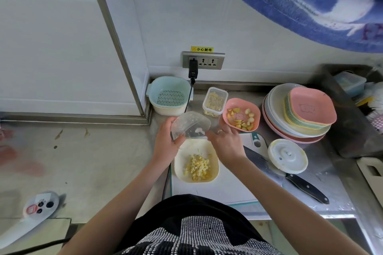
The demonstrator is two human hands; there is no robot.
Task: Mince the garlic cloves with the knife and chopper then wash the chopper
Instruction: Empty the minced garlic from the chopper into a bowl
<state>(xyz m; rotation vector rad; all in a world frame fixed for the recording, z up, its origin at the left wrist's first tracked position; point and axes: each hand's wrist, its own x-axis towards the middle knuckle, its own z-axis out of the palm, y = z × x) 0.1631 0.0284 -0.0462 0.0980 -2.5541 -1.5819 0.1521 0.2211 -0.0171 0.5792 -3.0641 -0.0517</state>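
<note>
Head view: both forearms reach forward over the white cutting board [217,188]. The left hand [165,143] grips the rim of the clear chopper bowl [189,123], tilted above a cream dish [180,163] of minced garlic [199,166]. The right hand [226,143] has its fingers at the bowl's other edge (whether they clasp it, I cannot tell). The knife [298,182] lies at the board's right edge, beside the white chopper lid [288,156]; bare steel counter [331,188] lies to its right.
</note>
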